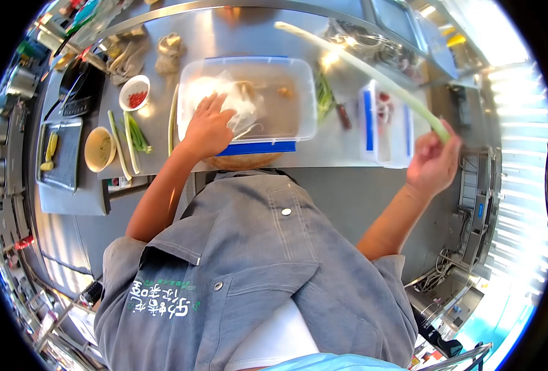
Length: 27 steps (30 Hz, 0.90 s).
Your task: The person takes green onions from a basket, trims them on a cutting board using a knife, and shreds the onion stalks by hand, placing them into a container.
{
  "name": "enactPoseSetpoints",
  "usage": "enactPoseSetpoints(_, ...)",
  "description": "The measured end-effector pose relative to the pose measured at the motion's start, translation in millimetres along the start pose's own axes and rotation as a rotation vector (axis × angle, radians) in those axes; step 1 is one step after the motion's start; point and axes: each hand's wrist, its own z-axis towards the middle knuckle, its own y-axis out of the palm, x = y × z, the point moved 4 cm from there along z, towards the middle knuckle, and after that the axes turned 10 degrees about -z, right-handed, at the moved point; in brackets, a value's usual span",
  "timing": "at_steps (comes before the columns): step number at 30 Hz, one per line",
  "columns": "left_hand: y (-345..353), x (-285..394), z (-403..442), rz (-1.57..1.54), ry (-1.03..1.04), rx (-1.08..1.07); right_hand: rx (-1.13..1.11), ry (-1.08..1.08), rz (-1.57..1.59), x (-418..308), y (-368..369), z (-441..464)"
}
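My right hand (433, 162) is closed around the lower end of a long green onion stalk (373, 73). The pale stalk slants up and left above the counter. My left hand (209, 128) is laid over a clear plastic container (308, 99) with blue edging, its fingers stretched out and apart. Beneath those fingers is a crumpled white plastic bag (246, 106); how firmly they press on it cannot be made out. Part of a round brown board (249, 162) shows under the container's near edge.
On the left are a white bowl (125, 97) of chopped red pieces, a tan bowl (94, 154), green onions (136, 137) and a dark tray (67, 161). To the right stand a reddish-brown handle (344, 116) and a blue-edged container (369, 123). Crumpled cloths (170, 52) lie behind.
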Motion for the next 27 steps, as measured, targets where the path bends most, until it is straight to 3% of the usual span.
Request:
enactPoseSetpoints(1, -3, 6, 15, -0.137, -0.083, -0.071, -0.032, 0.014, 0.034, 0, 6, -5)
enactPoseSetpoints(3, -15, 21, 22, -0.105, -0.012, -0.027, -0.052, 0.018, 0.026, 0, 23, -15)
enactPoseSetpoints(5, -46, 45, 31, -0.013, -0.192, -0.108, -0.072, 0.029, 0.022, 4, 35, -26)
enactPoseSetpoints(6, -55, 51, 36, 0.011, -0.046, 0.039, -0.128, 0.024, 0.017, 8, 43, -31)
enactPoseSetpoints(10, -62, 52, 44, 0.082, -0.011, 0.064, -0.228, -0.007, -0.010, 14, 61, -43)
enactPoseSetpoints(16, -68, 69, 51, 0.034, -0.185, -0.188, -0.310, -0.056, -0.095, 18, 81, -56)
enactPoseSetpoints(18, -74, 88, 66, -0.239, 0.219, 0.338, -0.327, -0.029, -0.113, 20, 91, -66)
enactPoseSetpoints(20, -71, 112, 84, -0.289, 0.443, 0.397, -0.323, 0.035, -0.101, 21, 105, -73)
enactPoseSetpoints(23, -51, 126, 88, -0.394, 0.458, 0.338, -0.359, 0.126, -0.006, 25, 119, -82)
enactPoseSetpoints(27, -35, 114, 79, -0.615, 0.306, 0.189, -0.423, 0.174, 0.106, 29, 112, -83)
